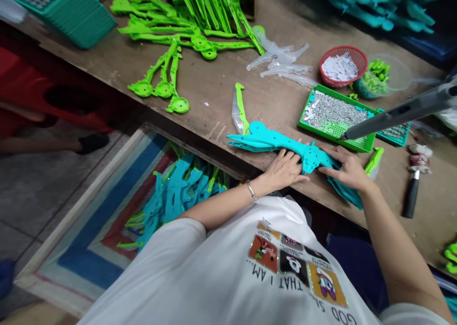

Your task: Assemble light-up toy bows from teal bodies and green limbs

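Observation:
A turquoise toy bow lies across the front edge of the workbench, with bright green tips and clear pieces at its ends. My left hand, with a bracelet at the wrist, is closed around the grip just left of the middle. On the other side, my right hand holds the bow's right part between thumb and fingers. Just beyond that hand, the tip of a grey power screwdriver hangs over a green basket of small screws and white pieces.
Green bow parts are piled at the back left, clear plastic pieces beside them. A red basket holds white pieces. A black-handled tool lies at right. Below left, a wooden-framed bin contains turquoise bows. Another person's leg shows at left.

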{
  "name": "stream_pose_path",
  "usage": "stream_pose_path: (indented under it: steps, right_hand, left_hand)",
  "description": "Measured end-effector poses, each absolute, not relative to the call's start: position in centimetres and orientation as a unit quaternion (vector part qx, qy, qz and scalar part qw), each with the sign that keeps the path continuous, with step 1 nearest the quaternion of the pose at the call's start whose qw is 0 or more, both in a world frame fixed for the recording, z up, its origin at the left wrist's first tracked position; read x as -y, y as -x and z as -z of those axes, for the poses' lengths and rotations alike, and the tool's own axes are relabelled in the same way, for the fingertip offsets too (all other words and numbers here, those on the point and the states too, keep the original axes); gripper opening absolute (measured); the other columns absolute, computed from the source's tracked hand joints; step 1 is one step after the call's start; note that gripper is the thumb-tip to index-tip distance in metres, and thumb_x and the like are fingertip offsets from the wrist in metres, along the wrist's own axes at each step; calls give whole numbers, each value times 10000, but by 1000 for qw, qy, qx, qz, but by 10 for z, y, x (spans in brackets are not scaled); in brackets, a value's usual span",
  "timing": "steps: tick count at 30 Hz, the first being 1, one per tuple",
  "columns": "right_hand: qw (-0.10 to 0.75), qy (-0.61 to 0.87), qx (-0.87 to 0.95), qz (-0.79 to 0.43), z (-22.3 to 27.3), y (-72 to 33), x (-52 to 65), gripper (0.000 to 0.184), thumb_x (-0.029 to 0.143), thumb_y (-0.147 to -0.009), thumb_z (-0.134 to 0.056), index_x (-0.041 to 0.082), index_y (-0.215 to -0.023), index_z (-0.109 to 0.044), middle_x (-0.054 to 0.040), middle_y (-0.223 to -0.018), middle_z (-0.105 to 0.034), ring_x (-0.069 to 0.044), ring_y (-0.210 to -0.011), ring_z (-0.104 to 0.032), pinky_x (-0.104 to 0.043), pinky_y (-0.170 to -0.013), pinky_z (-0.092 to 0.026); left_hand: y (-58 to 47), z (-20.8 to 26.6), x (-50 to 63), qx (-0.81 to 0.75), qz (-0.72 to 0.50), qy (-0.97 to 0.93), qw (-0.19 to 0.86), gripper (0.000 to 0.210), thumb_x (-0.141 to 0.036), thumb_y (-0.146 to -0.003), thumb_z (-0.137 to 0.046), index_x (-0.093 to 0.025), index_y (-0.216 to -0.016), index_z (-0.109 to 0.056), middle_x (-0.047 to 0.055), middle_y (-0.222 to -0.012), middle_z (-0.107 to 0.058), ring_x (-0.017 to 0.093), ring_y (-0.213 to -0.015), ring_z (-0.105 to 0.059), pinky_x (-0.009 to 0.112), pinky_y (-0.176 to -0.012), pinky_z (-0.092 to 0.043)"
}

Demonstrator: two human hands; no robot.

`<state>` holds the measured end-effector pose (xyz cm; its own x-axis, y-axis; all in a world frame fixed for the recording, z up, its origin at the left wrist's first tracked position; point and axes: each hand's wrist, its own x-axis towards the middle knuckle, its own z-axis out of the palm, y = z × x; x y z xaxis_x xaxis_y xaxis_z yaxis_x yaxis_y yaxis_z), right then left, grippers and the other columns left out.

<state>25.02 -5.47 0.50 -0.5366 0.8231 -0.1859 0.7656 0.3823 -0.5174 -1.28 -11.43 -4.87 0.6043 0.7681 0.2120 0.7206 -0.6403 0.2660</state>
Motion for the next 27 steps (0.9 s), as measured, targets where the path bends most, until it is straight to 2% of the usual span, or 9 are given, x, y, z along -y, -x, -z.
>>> stream_pose_path:
  steps: [3,6,9,11,13,16,20,22,27]
  right_hand:
    - [52,473,832,-285,-3,-249,56,721,607,-884,-683,269,-1512,-574,-93,-1062,-642,-320,-1011,-655,-493,-955,-525]
    - [51,470,837,-274,-2,-250,56,716,615,-896,-672,279,-1519,-565,-86,-1043,-637,-312,-1001,-655,-483,-948,-528]
    - [46,463,842,-273,-3,-251,56,727,624,-907,-656,284,-1540,-539,-86,-1059,-632,-313,-1015,-655,-481,-964,-526]
    - [38,463,844,-269,-4,-251,57,740,633,-912,-642,288,-1554,-521,-86,-1054,-625,-313,-1002,-656,-482,-958,-530]
    - [31,463,846,-262,-4,-251,57,757,643,-913,-632,286,-1568,-502,-89,-1051,-620,-317,-997,-655,-487,-954,-534]
    - [32,455,852,-258,-3,-252,57,793,655,-911,-630,267,-1585,-477,-97,-1047,-615,-318,-995,-649,-491,-946,-538]
    - [37,442,857,-261,-2,-253,57,814,651,-920,-626,259,-1607,-437,-104,-1064,-602,-309,-995,-640,-497,-947,-542]
    - [40,438,860,-259,-1,-254,57,813,646,-926,-619,267,-1617,-420,-106,-1081,-594,-309,-1010,-639,-504,-959,-545]
    - [44,453,854,-250,0,-255,59,807,645,-943,-590,267,-1629,-397,-116,-1108,-574,-310,-1011,-642,-524,-966,-558]
  left_hand:
    - [23,52,120,-400,-174,-898,64,528,-554,-1044,-476,-136,-1307,-662,201,-1327,-656,348,-1337,-565,535,-1144,-383]
    - [42,54,134,-361,-254,-897,27,410,-442,-1047,-542,-151,-1323,-629,160,-1324,-679,313,-1314,-598,531,-1155,-417]
    - [75,46,154,-338,-393,-855,17,296,-266,-999,-632,-189,-1285,-618,85,-1198,-727,219,-1189,-666,408,-1074,-516]
    - [103,38,162,-410,-480,-776,4,247,-219,-961,-661,-222,-1206,-627,45,-1028,-721,184,-1021,-685,349,-953,-555]
    - [132,30,162,-549,-532,-644,-20,214,-271,-974,-653,-226,-1182,-625,60,-1059,-692,193,-1028,-664,360,-945,-547]
    - [165,27,149,-704,-504,-487,113,370,-509,-1034,-546,-196,-1216,-623,91,-1120,-676,203,-1000,-674,372,-923,-557]
    - [180,28,126,-694,-409,-452,383,666,-749,-991,-413,-183,-1184,-708,103,-1068,-735,239,-939,-713,361,-800,-597]
    - [179,27,117,-672,-410,-444,429,709,-771,-976,-415,-175,-1205,-724,109,-1100,-752,267,-1001,-720,376,-826,-605]
    - [175,21,110,-612,-424,-495,447,588,-614,-978,-560,-169,-1341,-684,98,-1267,-751,285,-1245,-665,423,-1131,-476]
